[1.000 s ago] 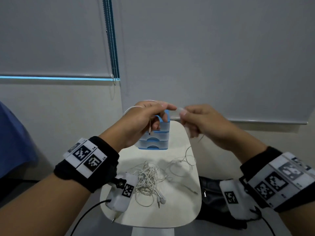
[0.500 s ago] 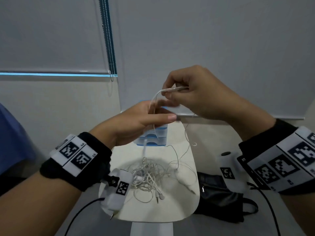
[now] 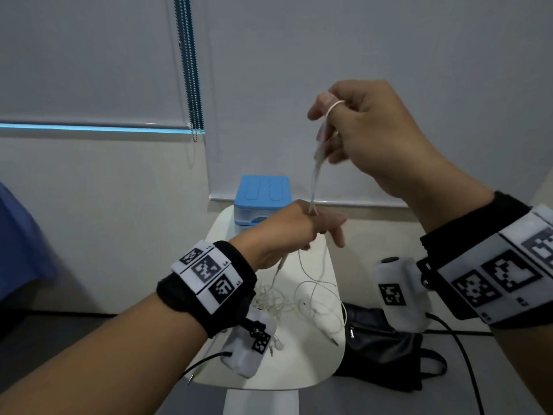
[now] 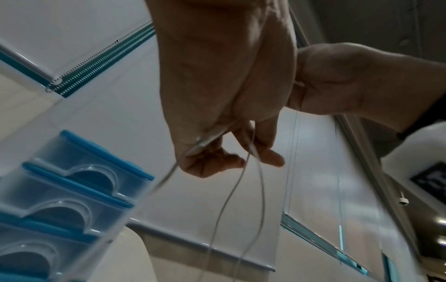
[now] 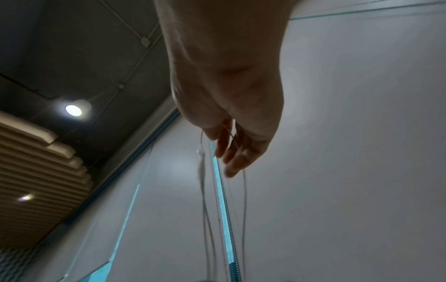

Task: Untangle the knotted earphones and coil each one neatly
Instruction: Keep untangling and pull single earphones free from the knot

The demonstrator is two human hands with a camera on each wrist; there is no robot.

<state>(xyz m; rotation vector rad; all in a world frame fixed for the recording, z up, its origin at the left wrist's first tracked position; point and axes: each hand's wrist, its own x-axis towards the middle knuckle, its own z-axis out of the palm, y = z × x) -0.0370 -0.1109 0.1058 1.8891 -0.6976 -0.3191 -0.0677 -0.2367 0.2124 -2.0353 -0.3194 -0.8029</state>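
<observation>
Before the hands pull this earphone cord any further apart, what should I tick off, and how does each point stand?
1. Right hand grips the earphone cord: ok, looped over a fingertip.
2. Left hand grips the same cord lower down: ok, pinched.
3. Span between the hands free of knots: cannot tell, blurred.
4. Cord separated from the tangled earphones on the white table: not ok, strands trail into the pile.
5. Hanging strands clear of the blue drawer box: ok in the head view.
</observation>
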